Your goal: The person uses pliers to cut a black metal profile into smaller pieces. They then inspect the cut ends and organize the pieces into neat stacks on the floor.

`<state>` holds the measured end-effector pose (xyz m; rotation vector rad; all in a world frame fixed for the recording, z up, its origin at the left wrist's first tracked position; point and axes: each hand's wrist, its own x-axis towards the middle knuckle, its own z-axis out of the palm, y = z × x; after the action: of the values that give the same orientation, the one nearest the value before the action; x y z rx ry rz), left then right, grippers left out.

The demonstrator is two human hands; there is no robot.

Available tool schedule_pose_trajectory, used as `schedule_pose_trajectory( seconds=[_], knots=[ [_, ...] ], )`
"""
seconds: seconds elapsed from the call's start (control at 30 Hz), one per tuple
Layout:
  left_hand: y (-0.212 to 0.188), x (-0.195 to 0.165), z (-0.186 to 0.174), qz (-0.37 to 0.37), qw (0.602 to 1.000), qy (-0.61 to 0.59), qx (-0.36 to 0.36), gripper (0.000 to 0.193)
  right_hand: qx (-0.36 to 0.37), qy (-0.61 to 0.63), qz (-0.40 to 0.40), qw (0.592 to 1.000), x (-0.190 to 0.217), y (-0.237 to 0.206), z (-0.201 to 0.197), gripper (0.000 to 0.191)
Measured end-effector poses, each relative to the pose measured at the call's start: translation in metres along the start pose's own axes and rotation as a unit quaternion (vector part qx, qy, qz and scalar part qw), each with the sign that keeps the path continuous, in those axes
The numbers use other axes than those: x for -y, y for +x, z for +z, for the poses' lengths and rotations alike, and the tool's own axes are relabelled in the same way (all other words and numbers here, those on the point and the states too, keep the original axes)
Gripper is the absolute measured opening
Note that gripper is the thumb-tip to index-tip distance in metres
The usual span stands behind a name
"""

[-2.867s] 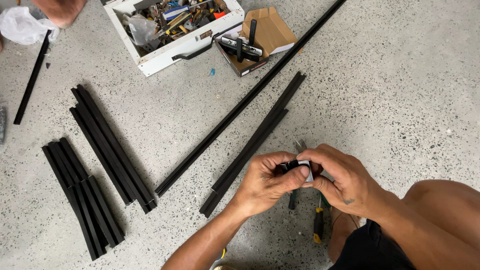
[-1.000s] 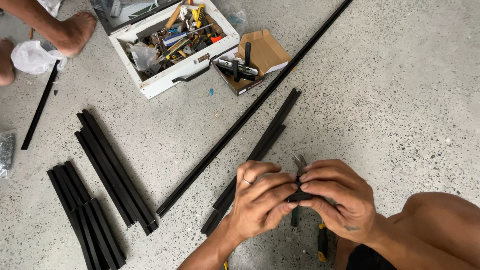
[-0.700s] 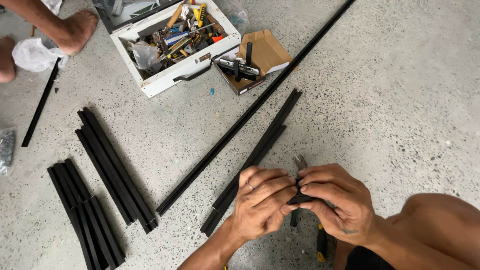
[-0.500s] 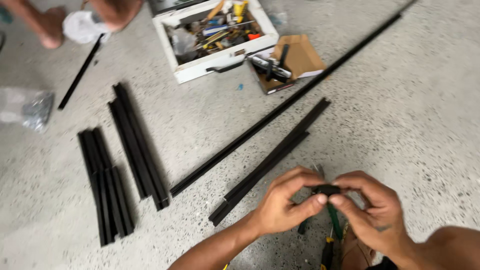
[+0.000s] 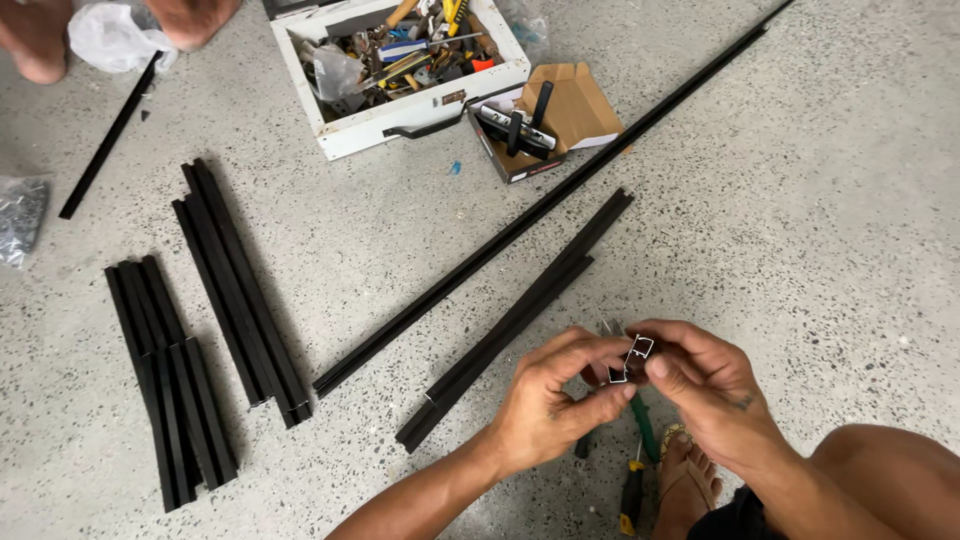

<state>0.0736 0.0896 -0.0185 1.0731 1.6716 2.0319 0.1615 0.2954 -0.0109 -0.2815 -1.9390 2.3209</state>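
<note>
A: Grip status?

B: Both hands pinch one small black metal channel piece with a pale cut edge (image 5: 632, 358). Left hand (image 5: 555, 400) closes thumb and fingers on its lower end; right hand (image 5: 705, 385) pinches the upper end. Piece is held in the air, above the speckled grey concrete floor (image 5: 820, 200).

A: Directly beneath?

B: Green-handled tool (image 5: 645, 425) and yellow-and-black-handled tool (image 5: 630, 495) on the floor, partly hidden by the hands. A sandalled foot (image 5: 685, 480) just beside them.

A: Further out?

B: Pair of short black metal bars (image 5: 515, 320) lying together, left of the hands. Beyond them one long black metal rail (image 5: 540, 205) running diagonally. Two bundles of black bars (image 5: 200, 320) well apart on the left. At top, open white toolbox (image 5: 400, 70) full of mixed tools, and a brown cardboard box (image 5: 550, 120) touching its right side.
</note>
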Motion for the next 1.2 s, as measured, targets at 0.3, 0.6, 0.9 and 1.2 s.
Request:
schedule_pose_trajectory(
  seconds=[0.3,0.6,0.9,1.2],
  knots=[
    [0.004,0.015,-0.012,-0.013,0.969,-0.239,0.067,0.024,0.092,0.132,0.025,0.987,0.002,0.002,-0.017,0.029],
    [0.008,0.032,-0.007,-0.108,0.922,-0.355,0.112,0.020,0.172,0.047,0.044,0.983,0.022,0.004,-0.019,0.021],
    [0.007,0.038,0.000,-0.118,0.932,-0.324,0.106,0.021,0.126,-0.040,0.058,0.990,0.029,0.001,-0.016,0.020],
    [0.006,0.030,0.005,-0.097,0.967,-0.233,0.021,0.021,0.067,-0.155,-0.094,0.981,0.022,0.004,-0.007,0.015]
  ],
)
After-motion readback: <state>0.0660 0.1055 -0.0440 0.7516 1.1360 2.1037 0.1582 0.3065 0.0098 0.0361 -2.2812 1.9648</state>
